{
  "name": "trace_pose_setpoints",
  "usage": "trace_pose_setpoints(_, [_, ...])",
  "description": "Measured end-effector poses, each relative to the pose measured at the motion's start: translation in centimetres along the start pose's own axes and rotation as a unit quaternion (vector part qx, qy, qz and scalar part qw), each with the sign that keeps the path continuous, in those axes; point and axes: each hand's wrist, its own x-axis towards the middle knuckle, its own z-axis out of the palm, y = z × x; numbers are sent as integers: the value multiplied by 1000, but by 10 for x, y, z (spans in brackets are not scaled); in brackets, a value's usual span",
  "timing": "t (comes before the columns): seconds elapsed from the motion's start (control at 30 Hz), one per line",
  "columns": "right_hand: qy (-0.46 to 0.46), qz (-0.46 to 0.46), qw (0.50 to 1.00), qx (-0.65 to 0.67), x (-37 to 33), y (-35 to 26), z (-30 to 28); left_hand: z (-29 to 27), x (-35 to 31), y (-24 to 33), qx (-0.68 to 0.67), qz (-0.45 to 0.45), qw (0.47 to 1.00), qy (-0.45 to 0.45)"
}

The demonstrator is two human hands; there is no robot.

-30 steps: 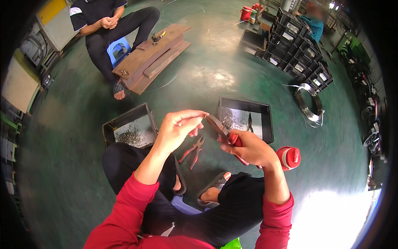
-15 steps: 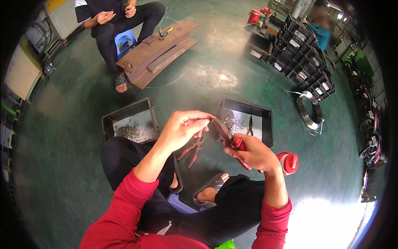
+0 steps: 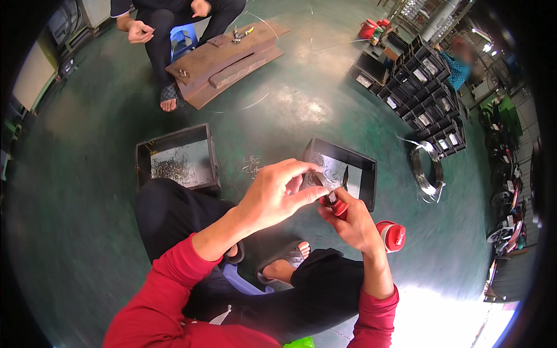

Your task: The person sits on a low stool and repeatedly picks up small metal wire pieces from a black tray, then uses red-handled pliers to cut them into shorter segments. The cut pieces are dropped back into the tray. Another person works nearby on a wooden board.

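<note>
Where finger and thumb lately met at the tips of the red-handled pliers [image 3: 331, 203], the left hand [image 3: 268, 196] now spreads around their head; whether it holds wire, cannot tell. Right hand [image 3: 355, 225]: closed on the handles. Likely meaning: a change of hold. Beyond the pliers: black bin [image 3: 367, 184], bent wire pieces [image 3: 333, 168]. Farther: wire coil [image 3: 430, 190].

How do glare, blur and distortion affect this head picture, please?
In the head view, glare washes out the floor at lower right; the black fisheye rim hides the corners, and edges near it bow; the far person in teal is blurred at the head; the left hand and the right hand, gripping red-handled pliers, look clearer.
</note>
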Motion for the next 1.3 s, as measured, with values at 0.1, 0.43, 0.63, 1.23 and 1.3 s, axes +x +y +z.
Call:
trace_pose_setpoints(0.1, [7, -9, 1000, 21, 3, 2, 4, 4, -1, 0, -8, 7, 999, 35])
trace_pose_setpoints(0.43, [82, -46, 996, -8, 12, 6, 23, 14, -3, -10, 8, 44, 993, 107])
trace_pose_setpoints(0.63, [93, -25, 995, -41, 14, 8, 27, 17, -7, -12, -2, 38, 993, 116])
trace_pose_setpoints(1.23, [25, -27, 998, -52, 23, 12, 6, 10, -5, -9, -101, -69, 992, 24])
trace_pose_setpoints(1.3, [-39, 7, 998, -50, 24, 16, -9, -2, -4, -11, -159, -119, 979, -49])
